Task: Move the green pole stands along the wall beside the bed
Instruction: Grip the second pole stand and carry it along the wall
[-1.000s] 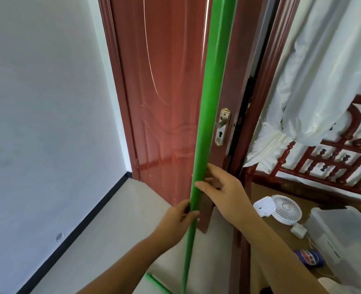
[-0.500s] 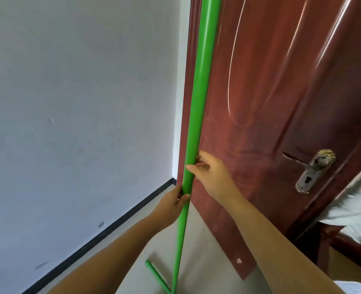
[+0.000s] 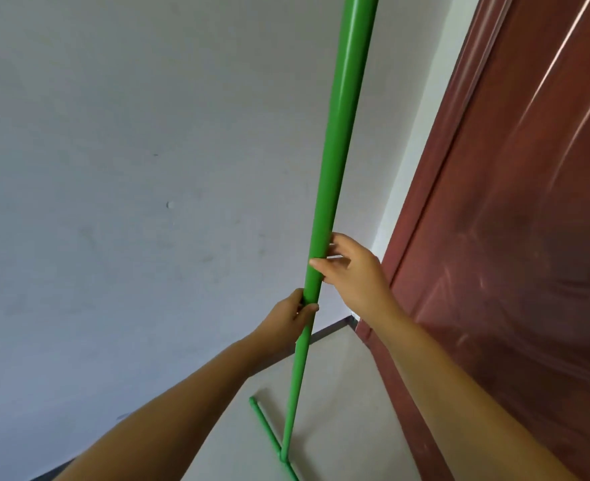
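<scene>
Two hands grip one green pole stand (image 3: 335, 161), which rises nearly upright in the corner between the white wall (image 3: 113, 168) and the reddish-brown door (image 3: 529, 237). The left hand (image 3: 292, 315) is wrapped fully around the shaft, fingers curled shut on it. Just above, the right hand (image 3: 351, 269) grasps the same shaft more loosely, thumb across the front and fingers behind. The stand's crossbar foot (image 3: 269, 435) rests on the pale floor (image 3: 338, 394) near the wall.

green pole stand (image 3: 335, 161) top cut off, base foot cropped at bottom edge
</scene>
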Demonstrator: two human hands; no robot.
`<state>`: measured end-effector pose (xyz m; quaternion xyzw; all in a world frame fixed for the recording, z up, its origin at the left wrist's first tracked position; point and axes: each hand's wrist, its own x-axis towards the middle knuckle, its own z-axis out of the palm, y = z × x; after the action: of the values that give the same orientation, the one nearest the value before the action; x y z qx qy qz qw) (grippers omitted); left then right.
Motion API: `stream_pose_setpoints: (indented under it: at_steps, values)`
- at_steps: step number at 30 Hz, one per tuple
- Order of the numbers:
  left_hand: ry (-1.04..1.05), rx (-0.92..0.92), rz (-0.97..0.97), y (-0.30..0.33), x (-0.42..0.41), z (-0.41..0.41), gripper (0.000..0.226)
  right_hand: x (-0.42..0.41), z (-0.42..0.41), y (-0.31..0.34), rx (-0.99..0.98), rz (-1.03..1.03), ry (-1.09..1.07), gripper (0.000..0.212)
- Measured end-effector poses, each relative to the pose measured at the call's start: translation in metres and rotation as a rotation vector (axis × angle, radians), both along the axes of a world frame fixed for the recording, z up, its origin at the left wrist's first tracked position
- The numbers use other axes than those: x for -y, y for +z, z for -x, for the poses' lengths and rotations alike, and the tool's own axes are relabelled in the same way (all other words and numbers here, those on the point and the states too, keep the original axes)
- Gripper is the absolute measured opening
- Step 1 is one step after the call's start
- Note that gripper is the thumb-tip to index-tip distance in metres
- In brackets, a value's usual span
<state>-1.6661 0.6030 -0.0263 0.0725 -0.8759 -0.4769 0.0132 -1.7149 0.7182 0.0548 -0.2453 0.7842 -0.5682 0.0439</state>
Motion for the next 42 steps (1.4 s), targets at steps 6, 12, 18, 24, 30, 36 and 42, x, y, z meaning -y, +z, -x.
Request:
stream_pose_setpoints:
  at_steps: [6, 12, 18, 24, 30, 36, 42]
  values:
    - [0.158, -0.007, -0.033, -0.004, 0.032, 0.028, 0.027, 0.038, 0.046, 0.001, -0.043, -0.011, 0.158, 0.024]
    - [0.362, -0.034, -0.082, -0.008, 0.042, 0.047, 0.025, 0.063, 0.085, 0.001, -0.094, 0.010, 0.393, 0.025]
    - [0.644, -0.051, -0.103, -0.006, 0.019, 0.058, 0.006, 0.074, 0.125, 0.004, -0.139, -0.046, 0.747, 0.021]
    - [0.920, -0.028, -0.082, -0.010, -0.011, 0.065, 0.026, 0.077, 0.145, 0.003, -0.141, -0.085, 1.038, 0.022]
    - [1.068, 0.046, -0.087, -0.009, -0.027, 0.079, 0.034, 0.086, 0.158, 0.013, -0.006, -0.132, 1.395, 0.040]
    - [1.344, 0.068, -0.116, -0.018, -0.035, 0.096, 0.027, 0.103, 0.160, 0.007, 0.064, -0.064, 1.573, 0.052]
    - [1.546, 0.024, -0.123, -0.017, -0.025, 0.102, 0.018, 0.120, 0.153, 0.001, 0.004, -0.015, 1.631, 0.033]
